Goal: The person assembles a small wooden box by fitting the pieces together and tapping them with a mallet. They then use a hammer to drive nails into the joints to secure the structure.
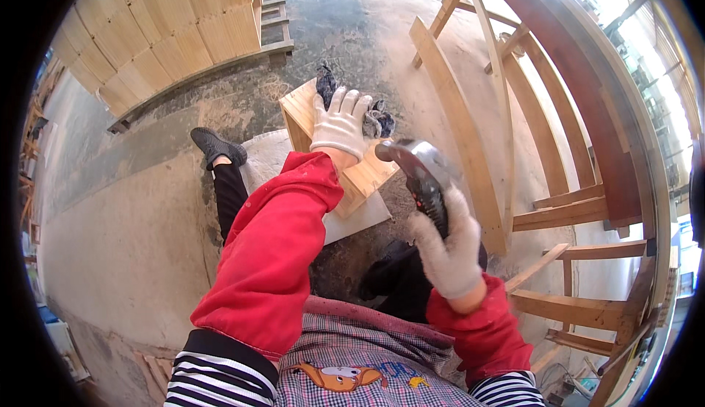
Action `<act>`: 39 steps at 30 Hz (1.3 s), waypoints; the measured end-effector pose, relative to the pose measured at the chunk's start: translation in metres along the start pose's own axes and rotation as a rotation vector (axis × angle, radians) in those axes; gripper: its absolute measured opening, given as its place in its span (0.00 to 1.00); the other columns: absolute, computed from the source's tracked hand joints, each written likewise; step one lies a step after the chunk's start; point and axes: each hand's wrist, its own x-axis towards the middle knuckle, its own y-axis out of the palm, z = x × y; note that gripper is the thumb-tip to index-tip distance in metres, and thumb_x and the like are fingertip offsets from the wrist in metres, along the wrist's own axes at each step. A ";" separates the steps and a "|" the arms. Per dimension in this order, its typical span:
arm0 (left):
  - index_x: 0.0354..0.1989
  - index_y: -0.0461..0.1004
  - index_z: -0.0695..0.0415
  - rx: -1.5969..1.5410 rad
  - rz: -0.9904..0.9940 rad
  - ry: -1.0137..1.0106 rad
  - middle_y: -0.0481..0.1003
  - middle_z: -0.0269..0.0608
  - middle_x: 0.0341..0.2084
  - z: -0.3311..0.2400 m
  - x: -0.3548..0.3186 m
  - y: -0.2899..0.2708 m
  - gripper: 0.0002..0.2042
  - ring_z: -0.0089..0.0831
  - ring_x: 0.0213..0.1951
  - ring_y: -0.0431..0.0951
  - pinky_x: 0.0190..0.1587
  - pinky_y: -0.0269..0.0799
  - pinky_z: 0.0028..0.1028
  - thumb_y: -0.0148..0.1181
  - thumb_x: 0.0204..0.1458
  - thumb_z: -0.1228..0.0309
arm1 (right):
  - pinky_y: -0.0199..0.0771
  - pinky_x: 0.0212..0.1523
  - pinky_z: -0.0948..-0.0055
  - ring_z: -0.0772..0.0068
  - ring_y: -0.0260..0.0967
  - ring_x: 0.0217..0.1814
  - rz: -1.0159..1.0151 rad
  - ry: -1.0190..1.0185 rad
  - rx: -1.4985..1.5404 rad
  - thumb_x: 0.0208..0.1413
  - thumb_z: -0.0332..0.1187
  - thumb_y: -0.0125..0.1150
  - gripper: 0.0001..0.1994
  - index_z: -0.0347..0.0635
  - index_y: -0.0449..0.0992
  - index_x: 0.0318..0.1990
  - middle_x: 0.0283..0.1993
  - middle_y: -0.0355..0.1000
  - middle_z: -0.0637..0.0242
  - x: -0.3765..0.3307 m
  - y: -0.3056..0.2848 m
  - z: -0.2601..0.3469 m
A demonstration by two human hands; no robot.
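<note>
My left hand, in a white glove, lies flat on a light wooden box, fingers stretched toward its far side. The box rests on a pale sheet on the floor. Dark crumpled material shows just past my fingertips, and a grey-black bundle sits right of the hand. My right hand, also gloved, is closed around a hand tool with a shiny silvery head and black grip. The tool is held above and to the right of the box, slightly blurred; its exact kind is unclear.
A stack of light wooden boxes stands on a pallet at the far left. At the right are long boards and a wooden frame with a reddish-brown panel. My shod foot is left of the box.
</note>
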 end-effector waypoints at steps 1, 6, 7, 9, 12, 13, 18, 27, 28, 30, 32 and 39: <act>0.72 0.55 0.46 -0.009 -0.040 0.007 0.57 0.40 0.71 -0.001 0.001 0.002 0.40 0.40 0.75 0.49 0.71 0.40 0.62 0.60 0.53 0.45 | 0.76 0.44 0.66 0.58 0.78 0.38 0.021 0.103 -0.058 0.60 0.32 0.62 0.22 0.34 0.69 0.59 0.41 0.77 0.52 -0.006 0.003 0.000; 0.71 0.57 0.45 -0.003 -0.131 0.010 0.58 0.38 0.70 0.005 0.004 0.009 0.40 0.39 0.74 0.50 0.71 0.43 0.61 0.65 0.49 0.49 | 0.76 0.42 0.54 0.39 0.75 0.43 0.294 0.153 -0.326 0.60 0.41 0.60 0.20 0.42 0.71 0.56 0.38 0.76 0.43 0.012 -0.002 -0.038; 0.71 0.57 0.45 0.011 -0.133 0.005 0.58 0.38 0.70 0.005 -0.002 0.012 0.40 0.39 0.74 0.50 0.71 0.43 0.61 0.65 0.50 0.49 | 0.76 0.42 0.54 0.39 0.76 0.43 0.301 0.126 -0.376 0.60 0.40 0.61 0.20 0.42 0.71 0.56 0.38 0.76 0.44 0.012 -0.007 -0.024; 0.71 0.56 0.44 0.027 -0.088 -0.016 0.58 0.37 0.70 0.007 0.002 0.006 0.40 0.39 0.74 0.51 0.71 0.45 0.60 0.65 0.50 0.50 | 0.77 0.46 0.59 0.42 0.77 0.45 0.207 0.092 -0.225 0.59 0.38 0.62 0.22 0.39 0.70 0.59 0.41 0.77 0.44 0.016 -0.009 -0.005; 0.71 0.57 0.43 0.025 -0.053 0.001 0.59 0.38 0.69 -0.002 0.003 0.006 0.39 0.39 0.74 0.52 0.70 0.46 0.60 0.65 0.50 0.50 | 0.77 0.50 0.63 0.47 0.79 0.50 0.030 0.045 0.027 0.59 0.34 0.64 0.26 0.33 0.67 0.62 0.47 0.76 0.45 -0.003 0.001 -0.010; 0.71 0.57 0.44 0.026 -0.050 0.005 0.58 0.39 0.70 -0.003 0.003 0.006 0.40 0.39 0.74 0.51 0.71 0.44 0.60 0.64 0.51 0.48 | 0.77 0.48 0.61 0.44 0.78 0.47 -0.003 0.078 -0.076 0.60 0.37 0.62 0.23 0.37 0.70 0.60 0.43 0.77 0.45 -0.008 0.009 -0.015; 0.72 0.55 0.46 0.031 -0.073 0.002 0.56 0.41 0.72 0.010 0.006 0.008 0.41 0.41 0.75 0.49 0.72 0.40 0.61 0.63 0.51 0.46 | 0.76 0.42 0.53 0.41 0.76 0.43 0.305 0.232 -0.350 0.60 0.41 0.61 0.19 0.44 0.72 0.55 0.38 0.77 0.46 0.015 -0.002 -0.036; 0.70 0.59 0.45 0.004 -0.182 0.023 0.59 0.38 0.69 0.006 0.005 0.022 0.41 0.40 0.73 0.52 0.71 0.44 0.60 0.67 0.47 0.49 | 0.77 0.44 0.56 0.41 0.77 0.45 0.311 0.251 -0.303 0.60 0.40 0.62 0.20 0.40 0.71 0.57 0.41 0.77 0.43 -0.003 0.005 -0.057; 0.70 0.59 0.45 -0.015 -0.137 0.024 0.59 0.38 0.69 0.003 0.002 0.016 0.41 0.39 0.73 0.52 0.71 0.44 0.60 0.67 0.47 0.49 | 0.77 0.43 0.55 0.41 0.76 0.45 0.306 0.241 -0.340 0.60 0.41 0.62 0.20 0.41 0.72 0.56 0.41 0.77 0.44 0.005 0.000 -0.051; 0.70 0.59 0.45 -0.005 -0.154 0.009 0.59 0.38 0.69 0.010 0.002 0.018 0.41 0.40 0.73 0.52 0.71 0.44 0.60 0.67 0.47 0.49 | 0.76 0.41 0.53 0.41 0.76 0.45 0.323 0.202 -0.391 0.60 0.43 0.61 0.19 0.43 0.73 0.54 0.40 0.77 0.44 0.019 -0.009 -0.024; 0.70 0.59 0.45 -0.013 -0.131 0.010 0.59 0.39 0.69 0.010 0.000 0.018 0.40 0.40 0.73 0.52 0.71 0.44 0.60 0.67 0.47 0.50 | 0.77 0.46 0.58 0.43 0.77 0.47 0.190 0.141 -0.225 0.60 0.38 0.62 0.20 0.39 0.72 0.56 0.44 0.77 0.44 0.020 -0.015 -0.004; 0.70 0.58 0.45 -0.012 -0.150 0.024 0.60 0.38 0.69 0.003 0.004 0.015 0.41 0.40 0.73 0.53 0.71 0.44 0.60 0.67 0.48 0.50 | 0.77 0.43 0.54 0.38 0.76 0.44 0.212 0.225 -0.290 0.62 0.39 0.59 0.18 0.40 0.71 0.55 0.40 0.76 0.42 0.000 0.002 -0.060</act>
